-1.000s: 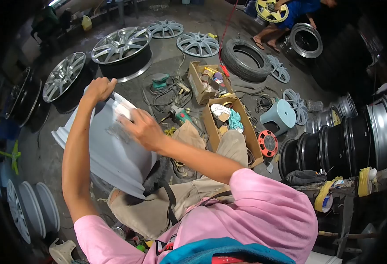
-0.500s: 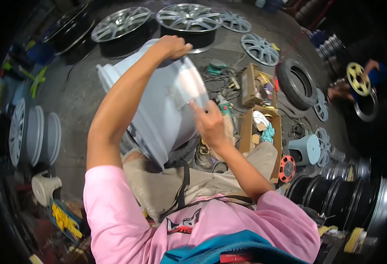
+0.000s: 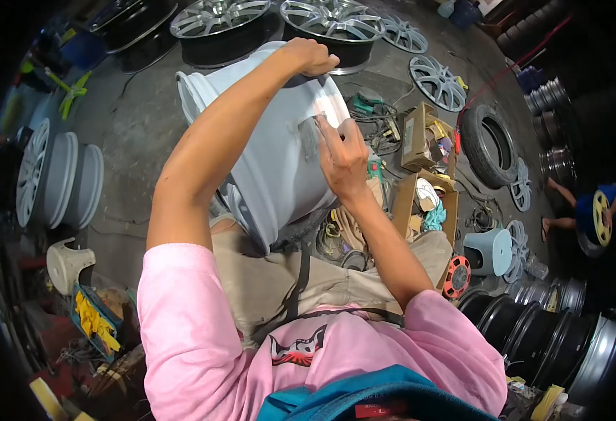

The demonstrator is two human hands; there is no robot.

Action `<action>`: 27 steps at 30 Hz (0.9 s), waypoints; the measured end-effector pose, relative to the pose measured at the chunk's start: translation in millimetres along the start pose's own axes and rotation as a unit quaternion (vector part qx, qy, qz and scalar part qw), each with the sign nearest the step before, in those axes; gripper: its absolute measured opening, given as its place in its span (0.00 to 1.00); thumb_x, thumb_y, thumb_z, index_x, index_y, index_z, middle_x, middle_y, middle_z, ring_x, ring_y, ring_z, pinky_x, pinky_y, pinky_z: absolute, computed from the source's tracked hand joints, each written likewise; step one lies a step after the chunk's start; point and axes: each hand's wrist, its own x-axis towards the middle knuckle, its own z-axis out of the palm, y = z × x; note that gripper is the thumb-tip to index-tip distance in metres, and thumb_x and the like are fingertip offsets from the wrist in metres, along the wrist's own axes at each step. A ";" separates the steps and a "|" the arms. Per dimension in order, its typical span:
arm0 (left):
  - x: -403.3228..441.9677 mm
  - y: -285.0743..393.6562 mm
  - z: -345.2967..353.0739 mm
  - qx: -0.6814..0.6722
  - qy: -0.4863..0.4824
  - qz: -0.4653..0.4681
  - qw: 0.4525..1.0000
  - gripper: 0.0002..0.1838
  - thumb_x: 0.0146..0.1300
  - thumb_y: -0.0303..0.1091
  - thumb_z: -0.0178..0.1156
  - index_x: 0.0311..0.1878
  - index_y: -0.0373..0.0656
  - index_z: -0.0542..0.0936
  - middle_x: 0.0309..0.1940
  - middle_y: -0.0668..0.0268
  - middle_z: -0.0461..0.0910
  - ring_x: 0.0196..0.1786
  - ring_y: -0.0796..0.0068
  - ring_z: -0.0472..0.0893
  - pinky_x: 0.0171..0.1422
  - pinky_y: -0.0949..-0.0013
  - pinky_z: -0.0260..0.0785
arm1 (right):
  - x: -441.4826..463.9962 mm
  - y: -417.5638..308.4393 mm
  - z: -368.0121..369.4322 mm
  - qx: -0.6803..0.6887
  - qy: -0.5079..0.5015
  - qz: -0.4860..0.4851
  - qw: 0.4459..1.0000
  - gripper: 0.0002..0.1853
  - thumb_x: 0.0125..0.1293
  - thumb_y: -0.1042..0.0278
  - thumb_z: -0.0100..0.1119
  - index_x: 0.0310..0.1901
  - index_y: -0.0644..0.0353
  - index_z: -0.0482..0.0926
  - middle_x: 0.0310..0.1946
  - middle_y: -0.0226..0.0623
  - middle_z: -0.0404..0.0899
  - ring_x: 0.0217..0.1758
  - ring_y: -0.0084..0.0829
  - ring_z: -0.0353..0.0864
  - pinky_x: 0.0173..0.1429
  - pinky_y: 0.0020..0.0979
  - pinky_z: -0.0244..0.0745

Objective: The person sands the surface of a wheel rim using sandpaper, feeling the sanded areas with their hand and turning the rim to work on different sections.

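Observation:
A grey wheel rim (image 3: 273, 140) stands tilted between the person's legs, its barrel facing up. My left hand (image 3: 311, 57) is closed over the rim's far upper edge. My right hand (image 3: 344, 158) rests on the barrel near its right edge, index finger extended and the other fingers curled. Beneath its fingertips lies a dull, scuffed patch (image 3: 309, 140) on the grey surface. Whether a thin piece is held under those fingertips is too small to tell.
Shiny wheels (image 3: 332, 21) stand at the back. Open cardboard boxes (image 3: 404, 203), a green power tool (image 3: 367, 105), a tyre (image 3: 489, 146) and a blue stool (image 3: 489, 252) are on the right. A co-worker's arm (image 3: 615, 200) is near a yellow wheel (image 3: 602, 219).
The view has swung, so the rim and both hands appear further right and higher. My right hand has gone from a blurred sweep near the rim's edge to the scuffed patch.

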 end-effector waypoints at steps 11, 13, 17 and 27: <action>-0.5 -0.4 2.0 0.019 -0.008 -0.009 1.000 0.37 0.76 0.58 0.39 0.43 0.33 0.89 0.44 0.41 0.88 0.51 0.38 0.86 0.62 0.46 0.77 | 14.0 -3.3 6.6 -0.030 -0.021 0.005 0.999 0.26 0.62 0.79 0.67 0.64 0.57 0.84 0.32 0.42 0.68 0.36 0.43 0.75 0.42 0.42 0.74; 3.0 -1.8 2.2 0.035 -0.015 -0.011 0.999 0.36 0.76 0.57 0.39 0.43 0.33 0.89 0.45 0.40 0.87 0.51 0.38 0.86 0.62 0.46 0.77 | -1.4 -4.5 -4.2 -0.035 -0.023 0.006 0.999 0.26 0.61 0.80 0.67 0.63 0.57 0.84 0.32 0.43 0.68 0.36 0.43 0.75 0.42 0.43 0.74; 2.9 5.9 6.3 0.040 0.011 -0.011 0.999 0.36 0.77 0.56 0.38 0.44 0.34 0.89 0.46 0.40 0.87 0.52 0.38 0.86 0.63 0.47 0.76 | -26.1 2.6 -8.7 -0.045 -0.020 -0.002 0.999 0.25 0.60 0.81 0.67 0.61 0.57 0.85 0.33 0.43 0.69 0.36 0.44 0.76 0.42 0.44 0.75; 3.7 4.3 4.0 0.047 -0.010 -0.007 0.999 0.36 0.78 0.56 0.39 0.45 0.34 0.89 0.43 0.42 0.88 0.49 0.38 0.86 0.60 0.45 0.77 | -10.8 -10.6 -15.6 -0.037 -0.074 0.054 0.995 0.23 0.62 0.80 0.65 0.60 0.57 0.85 0.36 0.46 0.71 0.40 0.48 0.79 0.48 0.46 0.77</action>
